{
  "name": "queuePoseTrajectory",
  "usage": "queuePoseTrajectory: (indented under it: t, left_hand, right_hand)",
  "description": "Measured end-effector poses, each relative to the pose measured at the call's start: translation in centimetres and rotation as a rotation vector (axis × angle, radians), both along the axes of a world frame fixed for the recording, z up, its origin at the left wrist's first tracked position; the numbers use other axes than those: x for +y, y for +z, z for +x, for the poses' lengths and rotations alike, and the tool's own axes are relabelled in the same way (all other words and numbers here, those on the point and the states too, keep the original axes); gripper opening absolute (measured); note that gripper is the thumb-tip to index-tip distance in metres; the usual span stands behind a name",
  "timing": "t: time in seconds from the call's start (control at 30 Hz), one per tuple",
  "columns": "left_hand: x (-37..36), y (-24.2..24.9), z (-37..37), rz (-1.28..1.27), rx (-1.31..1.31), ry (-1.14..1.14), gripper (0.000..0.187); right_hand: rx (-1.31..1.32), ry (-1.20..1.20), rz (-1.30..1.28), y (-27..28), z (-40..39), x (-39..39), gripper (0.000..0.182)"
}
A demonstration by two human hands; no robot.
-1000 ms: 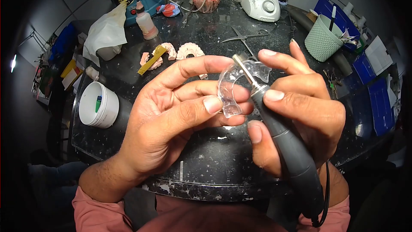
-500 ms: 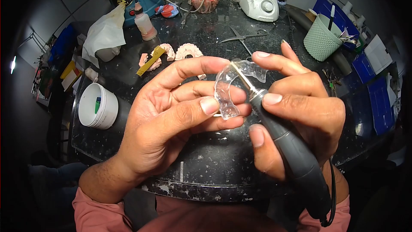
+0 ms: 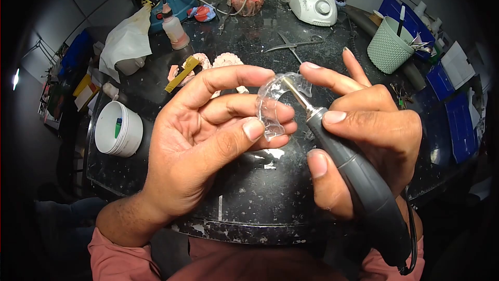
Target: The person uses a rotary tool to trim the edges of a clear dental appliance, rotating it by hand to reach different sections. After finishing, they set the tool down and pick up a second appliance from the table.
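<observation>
Between the thumb and fingers of my left hand (image 3: 200, 135) is a clear dental aligner (image 3: 264, 105), a transparent U-shaped tray held above the table. My right hand (image 3: 371, 120) grips a black rotary handpiece (image 3: 358, 172) with a cord at its rear end. The handpiece's slim metal bur (image 3: 297, 94) points up and left, its tip at the inner front curve of the aligner; whether it touches is hard to tell. My right index fingertip is at the aligner's far right end.
Dental models (image 3: 227, 61) and a yellow strip (image 3: 183, 74) lie behind my left hand. Scissors (image 3: 294, 45) rest farther back. A white tub (image 3: 119, 129) stands left, a green basket (image 3: 391, 46) right. At the back are a white control box (image 3: 313, 3) and a bottle (image 3: 175, 30).
My left hand and the aligner have shifted slightly left and up, and the aligner has turned a little. The handpiece has shifted slightly, its bur still at the aligner's front curve.
</observation>
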State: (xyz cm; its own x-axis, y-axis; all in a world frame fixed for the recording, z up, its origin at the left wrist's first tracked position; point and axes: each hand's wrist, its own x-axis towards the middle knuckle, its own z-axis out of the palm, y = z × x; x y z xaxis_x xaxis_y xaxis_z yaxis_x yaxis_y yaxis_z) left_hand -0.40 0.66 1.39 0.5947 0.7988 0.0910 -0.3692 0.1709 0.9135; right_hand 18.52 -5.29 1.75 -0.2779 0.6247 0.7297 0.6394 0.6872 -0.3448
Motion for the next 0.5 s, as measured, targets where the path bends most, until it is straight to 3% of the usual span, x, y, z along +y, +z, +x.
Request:
queuePoseTrajectory:
  t: [0.5]
  left_hand:
    - [0.03,-0.14,-0.06,0.087,0.022,0.008,0.047]
  right_hand:
    - [-0.018,0.044,0.01,-0.02,0.2,0.24,0.042]
